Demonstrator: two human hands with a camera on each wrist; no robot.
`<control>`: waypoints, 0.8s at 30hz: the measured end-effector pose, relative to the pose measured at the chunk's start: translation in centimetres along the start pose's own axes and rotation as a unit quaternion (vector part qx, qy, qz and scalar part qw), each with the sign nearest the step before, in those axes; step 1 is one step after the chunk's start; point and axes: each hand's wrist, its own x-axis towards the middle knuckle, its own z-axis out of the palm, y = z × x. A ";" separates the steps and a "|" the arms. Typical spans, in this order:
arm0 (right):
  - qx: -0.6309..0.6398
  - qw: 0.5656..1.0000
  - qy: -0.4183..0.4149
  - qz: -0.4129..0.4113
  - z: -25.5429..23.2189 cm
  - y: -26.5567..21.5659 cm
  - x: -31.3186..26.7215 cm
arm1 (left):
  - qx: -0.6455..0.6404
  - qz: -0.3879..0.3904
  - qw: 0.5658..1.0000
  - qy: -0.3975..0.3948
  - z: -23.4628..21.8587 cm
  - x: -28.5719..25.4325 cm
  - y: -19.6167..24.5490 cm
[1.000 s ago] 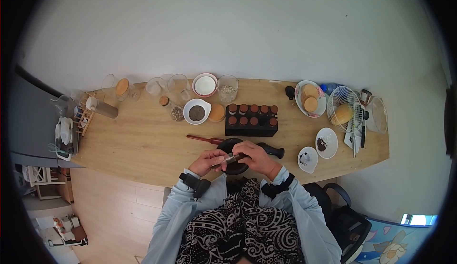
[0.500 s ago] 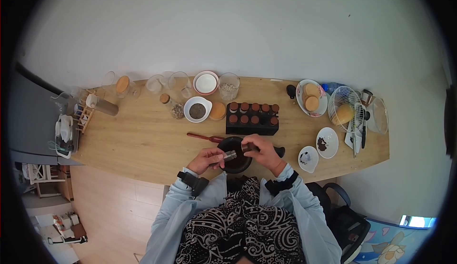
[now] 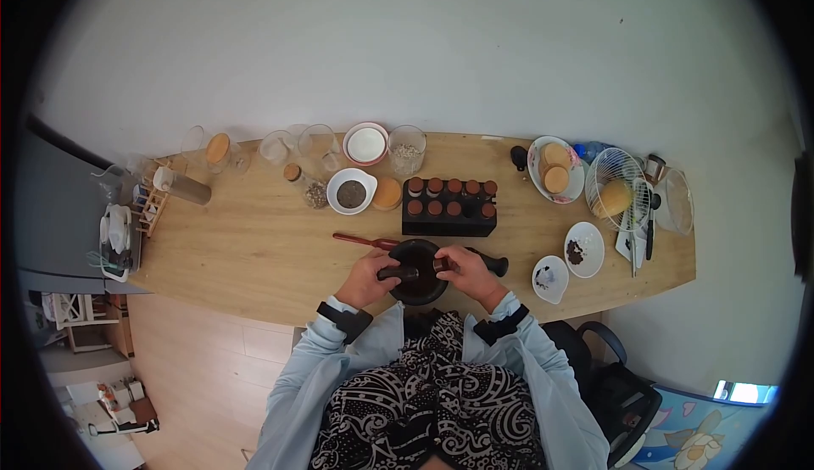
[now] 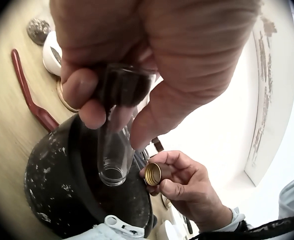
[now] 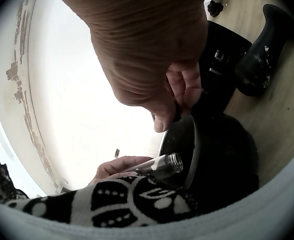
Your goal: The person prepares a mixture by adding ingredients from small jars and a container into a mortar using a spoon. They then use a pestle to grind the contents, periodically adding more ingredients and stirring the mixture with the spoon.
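A small glass vial [image 4: 116, 157] with dark contents at its closed end is gripped in my left hand [image 3: 365, 280]. In the left wrist view its uncapped neck points down over the black mortar [image 4: 52, 175], a heavy bowl with pale scuffs. My right hand [image 3: 471, 278] pinches a brown screw cap [image 4: 159, 172] at the mortar's right side, with its gold threaded inside showing in the left wrist view. Just behind the mortar stands a black rack [image 3: 449, 227] of brown-capped vials.
To the mortar's right lies a black pestle [image 3: 490, 263]; a red long-handled tool [image 3: 363, 239] lies behind it. White bowls [image 3: 599, 249] with dark and pale bits are at right, near a wire basket [image 3: 617, 169]. Glass jars and a bowl [image 3: 367, 183] of dark grains stand at the back.
The cap has come off the vial and moved right with my right hand. My left hand has turned and tipped the vial over the mortar.
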 end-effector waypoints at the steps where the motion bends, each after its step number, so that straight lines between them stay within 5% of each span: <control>1: 0.001 1.000 0.001 0.001 0.0 0.0 0.0 | 0.013 0.006 1.000 0.006 0.1 0.1 0.2; 24: -0.003 1.000 -0.004 -0.019 0.1 0.3 0.2 | 0.053 0.111 0.992 0.002 0.4 1.2 4.3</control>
